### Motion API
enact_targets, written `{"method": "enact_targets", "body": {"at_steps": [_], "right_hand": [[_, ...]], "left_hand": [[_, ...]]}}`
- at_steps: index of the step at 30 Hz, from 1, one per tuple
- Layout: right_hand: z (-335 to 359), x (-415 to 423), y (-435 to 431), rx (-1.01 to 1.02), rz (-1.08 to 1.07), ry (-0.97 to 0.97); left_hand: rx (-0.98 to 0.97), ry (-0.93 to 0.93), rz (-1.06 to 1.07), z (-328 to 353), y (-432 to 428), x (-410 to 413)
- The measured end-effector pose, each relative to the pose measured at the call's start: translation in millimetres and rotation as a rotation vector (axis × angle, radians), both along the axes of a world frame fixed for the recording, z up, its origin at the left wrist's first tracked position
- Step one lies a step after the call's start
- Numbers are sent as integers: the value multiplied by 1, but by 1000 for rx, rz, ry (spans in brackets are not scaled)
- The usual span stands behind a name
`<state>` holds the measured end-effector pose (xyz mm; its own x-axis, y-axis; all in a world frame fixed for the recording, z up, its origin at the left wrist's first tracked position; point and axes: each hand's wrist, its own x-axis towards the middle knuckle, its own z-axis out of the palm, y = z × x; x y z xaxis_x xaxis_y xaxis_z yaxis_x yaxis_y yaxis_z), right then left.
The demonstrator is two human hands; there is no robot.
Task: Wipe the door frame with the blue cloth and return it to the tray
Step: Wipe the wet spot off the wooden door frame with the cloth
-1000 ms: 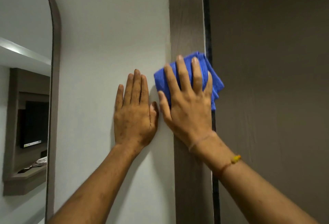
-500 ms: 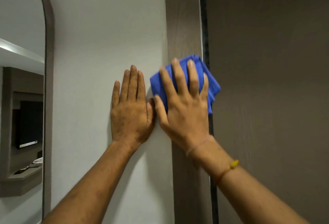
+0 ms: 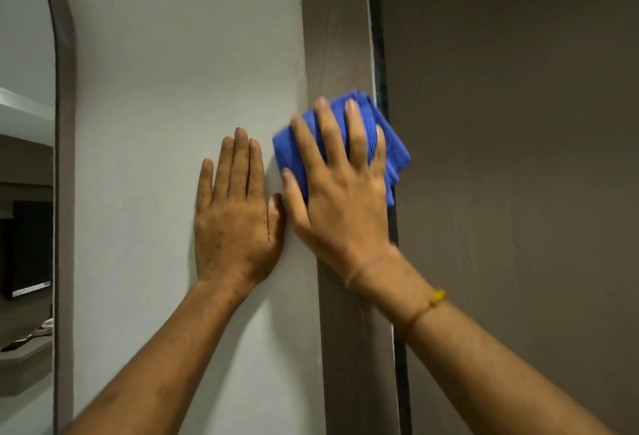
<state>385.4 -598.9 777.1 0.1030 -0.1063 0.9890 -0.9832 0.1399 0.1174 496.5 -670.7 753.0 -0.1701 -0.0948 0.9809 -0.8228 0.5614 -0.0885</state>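
Note:
A brown wood-grain door frame runs vertically through the middle of the view. My right hand presses a folded blue cloth flat against the frame, fingers spread over it; the cloth sticks out past the frame's right edge. My left hand lies flat and open on the white wall just left of the frame, its thumb almost touching my right hand. No tray is in view.
A dark brown door fills the right side, with a black gap strip along the frame. At the far left an arched mirror with a brown rim reflects a shelf and a dark screen.
My right hand and the blue cloth slid down the frame and then back up a little. My left hand stayed flat on the wall.

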Motion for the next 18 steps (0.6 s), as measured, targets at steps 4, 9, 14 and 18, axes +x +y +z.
{"method": "enact_targets", "body": {"at_steps": [4, 9, 14, 18], "right_hand": [[-13, -13, 6, 49, -45, 72], [65, 4, -3, -11, -23, -45], [19, 5, -1, -9, -34, -30], [-30, -6, 9, 69, -43, -20]], "left_hand": [[-3, 3, -10, 0, 0, 0], [2, 11, -12, 0, -1, 0], [-9, -4, -17, -1, -1, 0], [4, -12, 2, -2, -1, 0]]}}
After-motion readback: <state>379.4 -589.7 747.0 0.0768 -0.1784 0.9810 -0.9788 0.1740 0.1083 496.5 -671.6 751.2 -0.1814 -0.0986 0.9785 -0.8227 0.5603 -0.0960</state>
